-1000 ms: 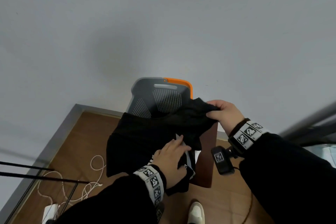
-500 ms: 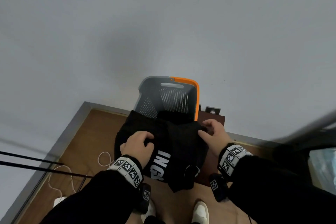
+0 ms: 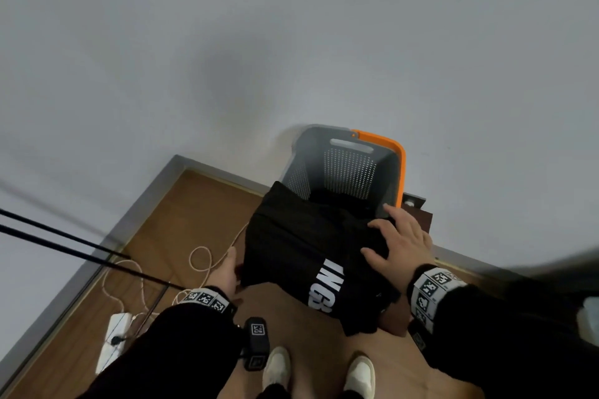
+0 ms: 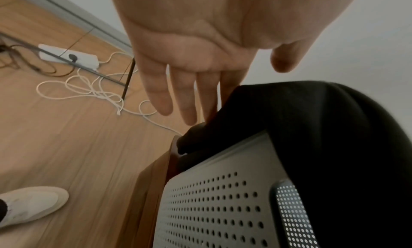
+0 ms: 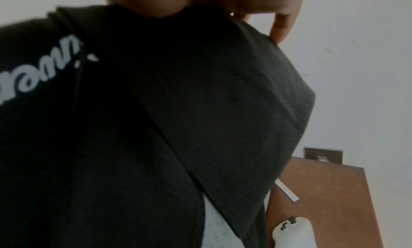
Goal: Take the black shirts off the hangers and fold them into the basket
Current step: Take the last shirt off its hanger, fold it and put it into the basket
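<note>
Shirt: my black shirt (image 3: pixel 301 246) with white lettering lies part-folded, draped over the near rim of the basket (image 3: pixel 348 168), its lower end hanging down the front.
Handling: I judge it soft, light and limp; it will sag and unfold wherever I leave it unsupported.
Where to hold: along the folded edges, both sides at once, so the layers stay together.
Right hand: my right hand (image 3: pixel 400 244) lies flat on the cloth's right side, fingers spread, pressing and gripping nothing.
Left hand: my left hand (image 3: pixel 227 272) has straight fingers against the shirt's left edge, grasping nothing.
Basket: grey perforated plastic with an orange rim, against the wall, dark cloth already inside.
Floor: wood, white cable (image 3: pixel 207 256) coiled to my left.
</note>
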Demonstrator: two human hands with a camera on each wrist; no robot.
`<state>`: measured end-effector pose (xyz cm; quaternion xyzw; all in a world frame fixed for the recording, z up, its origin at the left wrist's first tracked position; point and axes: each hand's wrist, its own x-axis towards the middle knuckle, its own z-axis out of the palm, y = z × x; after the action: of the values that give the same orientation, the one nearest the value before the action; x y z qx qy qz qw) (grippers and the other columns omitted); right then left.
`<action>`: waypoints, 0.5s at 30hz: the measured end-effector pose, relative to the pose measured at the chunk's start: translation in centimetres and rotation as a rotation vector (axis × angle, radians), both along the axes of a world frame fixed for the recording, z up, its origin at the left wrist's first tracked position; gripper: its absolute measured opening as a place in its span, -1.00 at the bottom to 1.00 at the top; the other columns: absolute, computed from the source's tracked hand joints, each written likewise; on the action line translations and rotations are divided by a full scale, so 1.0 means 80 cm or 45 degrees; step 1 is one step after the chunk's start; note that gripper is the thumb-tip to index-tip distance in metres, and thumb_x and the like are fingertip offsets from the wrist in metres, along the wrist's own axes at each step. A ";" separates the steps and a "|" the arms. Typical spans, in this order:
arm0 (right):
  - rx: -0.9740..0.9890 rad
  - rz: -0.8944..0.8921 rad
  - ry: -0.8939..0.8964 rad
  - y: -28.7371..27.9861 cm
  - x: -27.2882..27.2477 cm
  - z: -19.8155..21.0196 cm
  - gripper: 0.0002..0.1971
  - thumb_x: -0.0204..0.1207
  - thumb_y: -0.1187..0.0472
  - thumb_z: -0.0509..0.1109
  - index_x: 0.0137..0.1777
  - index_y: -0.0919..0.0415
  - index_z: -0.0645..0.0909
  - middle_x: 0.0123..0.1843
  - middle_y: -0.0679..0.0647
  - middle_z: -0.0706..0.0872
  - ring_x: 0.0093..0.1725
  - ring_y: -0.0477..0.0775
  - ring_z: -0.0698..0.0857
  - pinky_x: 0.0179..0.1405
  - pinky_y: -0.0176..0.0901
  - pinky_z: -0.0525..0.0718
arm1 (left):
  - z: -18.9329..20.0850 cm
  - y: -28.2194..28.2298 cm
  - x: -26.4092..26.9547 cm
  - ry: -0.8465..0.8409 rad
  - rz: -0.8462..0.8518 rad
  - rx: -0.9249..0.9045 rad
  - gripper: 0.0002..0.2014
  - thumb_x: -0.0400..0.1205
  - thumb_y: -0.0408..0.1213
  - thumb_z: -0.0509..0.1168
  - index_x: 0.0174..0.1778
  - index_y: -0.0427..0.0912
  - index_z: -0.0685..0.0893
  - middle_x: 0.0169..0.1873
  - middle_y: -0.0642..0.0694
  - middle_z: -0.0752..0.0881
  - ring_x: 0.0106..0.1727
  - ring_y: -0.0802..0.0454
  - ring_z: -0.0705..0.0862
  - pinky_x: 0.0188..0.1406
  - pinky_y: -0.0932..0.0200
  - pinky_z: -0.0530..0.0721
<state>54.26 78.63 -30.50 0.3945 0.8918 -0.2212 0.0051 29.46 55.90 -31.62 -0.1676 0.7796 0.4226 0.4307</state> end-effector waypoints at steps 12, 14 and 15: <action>0.233 -0.208 -0.185 -0.037 -0.008 0.023 -0.33 0.43 -0.32 0.36 0.54 -0.37 0.27 0.76 -0.06 0.02 0.72 0.14 0.10 0.62 0.36 0.17 | -0.049 0.030 -0.009 -0.508 0.143 0.447 -0.58 0.71 -0.28 0.12 0.43 -0.45 0.52 -0.12 -0.31 0.74 0.06 -0.34 0.74 0.00 -0.04 0.69; 0.305 -0.105 -0.181 -0.054 -0.014 0.031 -0.47 0.49 -0.29 0.28 0.47 -0.32 0.41 0.74 -0.08 0.13 0.70 0.13 0.15 0.58 0.38 0.20 | -0.038 0.025 -0.011 -0.554 0.129 0.465 -0.64 0.68 -0.22 0.15 0.14 -0.46 0.67 -0.40 -0.30 0.80 -0.40 -0.26 0.80 -0.54 0.12 0.71; 0.308 -0.060 -0.196 -0.063 -0.016 0.033 -0.50 0.51 -0.32 0.19 0.45 -0.31 0.46 0.73 -0.11 0.17 0.71 0.10 0.14 0.58 0.37 0.18 | -0.031 0.025 -0.015 -0.542 0.121 0.444 -0.65 0.71 -0.20 0.14 0.08 -0.45 0.65 -0.50 -0.28 0.78 -0.50 -0.24 0.77 -0.67 0.15 0.66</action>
<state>52.96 73.59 -27.84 0.4288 0.8995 -0.0811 0.0208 28.30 57.87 -34.09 -0.2125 0.5784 0.5252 0.5869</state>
